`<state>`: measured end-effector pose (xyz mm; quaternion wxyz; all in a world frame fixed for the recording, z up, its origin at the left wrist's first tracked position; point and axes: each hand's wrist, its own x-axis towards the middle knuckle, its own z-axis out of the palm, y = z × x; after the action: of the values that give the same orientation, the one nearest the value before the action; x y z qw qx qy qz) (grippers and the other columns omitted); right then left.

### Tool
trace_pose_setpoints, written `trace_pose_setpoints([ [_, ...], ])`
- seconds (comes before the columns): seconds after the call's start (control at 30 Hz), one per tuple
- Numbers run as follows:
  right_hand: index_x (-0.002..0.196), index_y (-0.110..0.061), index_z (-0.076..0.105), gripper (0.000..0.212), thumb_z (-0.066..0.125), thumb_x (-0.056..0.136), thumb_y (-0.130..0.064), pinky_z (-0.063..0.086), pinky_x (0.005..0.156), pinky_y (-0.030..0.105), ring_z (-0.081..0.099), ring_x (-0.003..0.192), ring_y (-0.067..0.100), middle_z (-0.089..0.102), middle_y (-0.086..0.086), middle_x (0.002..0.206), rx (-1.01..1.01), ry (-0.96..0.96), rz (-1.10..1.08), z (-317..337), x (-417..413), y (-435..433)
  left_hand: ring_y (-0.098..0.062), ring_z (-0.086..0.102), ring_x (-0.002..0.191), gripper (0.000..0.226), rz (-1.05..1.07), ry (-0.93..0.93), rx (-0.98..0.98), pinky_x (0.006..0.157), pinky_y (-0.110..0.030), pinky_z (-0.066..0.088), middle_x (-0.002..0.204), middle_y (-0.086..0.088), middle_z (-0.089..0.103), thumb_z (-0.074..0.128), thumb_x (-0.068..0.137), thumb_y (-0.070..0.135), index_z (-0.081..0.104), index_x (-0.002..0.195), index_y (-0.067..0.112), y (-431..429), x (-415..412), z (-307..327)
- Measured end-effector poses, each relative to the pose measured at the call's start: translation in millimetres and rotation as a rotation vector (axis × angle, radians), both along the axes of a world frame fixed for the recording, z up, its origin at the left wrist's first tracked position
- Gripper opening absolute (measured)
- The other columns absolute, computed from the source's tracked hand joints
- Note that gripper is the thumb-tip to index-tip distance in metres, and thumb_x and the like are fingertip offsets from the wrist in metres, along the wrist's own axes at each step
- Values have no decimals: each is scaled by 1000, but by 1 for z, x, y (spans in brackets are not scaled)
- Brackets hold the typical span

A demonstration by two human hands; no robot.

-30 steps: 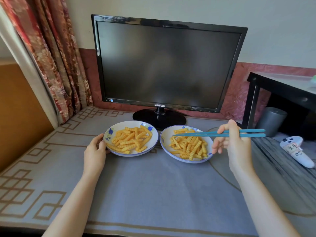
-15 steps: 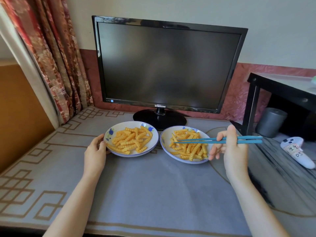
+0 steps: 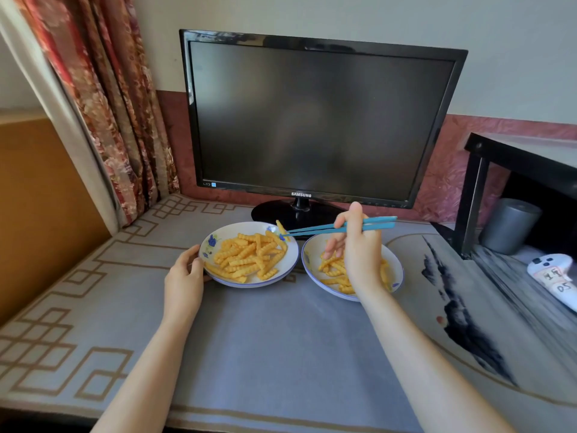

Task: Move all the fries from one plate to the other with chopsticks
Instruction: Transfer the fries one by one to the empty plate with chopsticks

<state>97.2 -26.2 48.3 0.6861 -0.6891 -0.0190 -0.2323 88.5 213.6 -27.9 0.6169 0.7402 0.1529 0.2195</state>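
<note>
Two white plates with blue flowers stand side by side on the grey cloth. The left plate (image 3: 290, 260) holds a heap of crinkle fries (image 3: 249, 257). The right plate (image 3: 307, 260) holds fewer fries (image 3: 335, 270), partly hidden by my right hand (image 3: 359, 251). That hand grips blue chopsticks (image 3: 331, 229), whose tips pinch one fry (image 3: 282, 228) above the left plate's far right rim. My left hand (image 3: 184, 276) rests against the left plate's near left edge, fingers curled on the rim.
A black monitor (image 3: 312, 120) on a round stand sits right behind the plates. A curtain (image 3: 109, 104) hangs at the left. At the right stand a black side table (image 3: 515, 157), a grey cylinder (image 3: 509, 226) and a white controller (image 3: 555, 276).
My right hand moved left from beside the right plate to over it. The chopsticks picked one fry out of the right plate and carried it over the left plate. My left hand stayed.
</note>
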Motion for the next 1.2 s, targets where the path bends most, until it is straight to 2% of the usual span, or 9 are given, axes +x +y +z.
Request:
trace_pose_setpoints([
  [0.17,73,-11,53,44,33,104,-35,34,38,20,52,35,19,55,9,42,-10,29,37,-13,8,13,-16,62,91,36,7,0,8,64,-15,45,118,-6,61,37,100,7,54,132,7,0,0,0],
  [0.27,74,-10,54,43,35,104,-34,35,39,22,53,36,22,56,11,44,-5,26,42,-14,6,10,-12,61,86,37,14,2,11,64,-14,44,119,-6,61,37,100,7,54,132,8,0,0,0],
  [0.37,74,-10,54,42,35,104,-35,37,40,22,53,40,29,56,12,45,9,14,24,-9,0,-2,-15,60,93,37,24,7,16,60,-10,44,120,-4,59,37,100,8,53,133,8,-1,0,1],
  [0.43,72,-12,53,42,35,104,-33,36,39,23,52,39,28,54,11,44,21,-3,3,-2,-6,-13,-11,57,90,37,31,8,29,58,-7,43,118,-1,57,37,100,7,53,133,7,-2,-1,2],
  [0.57,69,-12,52,44,35,104,-32,31,39,24,46,35,26,51,9,40,-6,-34,-48,7,-18,-41,0,57,79,37,21,1,37,65,-13,43,120,-3,60,37,100,8,54,133,8,-1,-1,2],
  [0.67,67,-12,52,45,35,104,-30,29,37,23,43,32,25,49,8,38,-37,-47,-82,8,-26,-61,-15,64,88,37,13,1,10,79,-25,48,122,-8,62,38,99,8,53,133,8,1,1,-1],
  [0.73,67,-11,52,46,34,105,-30,28,35,20,41,30,22,47,7,36,-59,-44,-99,8,-31,-70,-17,64,88,38,6,3,4,84,-32,50,122,-9,63,38,99,8,53,133,9,2,2,-2],
  [1.0,67,-8,52,48,33,104,-30,25,33,17,30,28,14,40,4,34,-100,-4,-144,12,-41,-89,-15,64,83,38,2,4,12,88,-35,50,116,-6,62,38,99,10,52,135,9,2,1,-2],
  [1.2,68,-9,53,47,34,105,-31,27,33,16,32,27,13,43,6,36,-120,20,-123,4,-32,-86,-17,64,85,37,3,3,3,85,-32,49,116,-7,62,38,100,9,52,134,9,2,1,-2],
])
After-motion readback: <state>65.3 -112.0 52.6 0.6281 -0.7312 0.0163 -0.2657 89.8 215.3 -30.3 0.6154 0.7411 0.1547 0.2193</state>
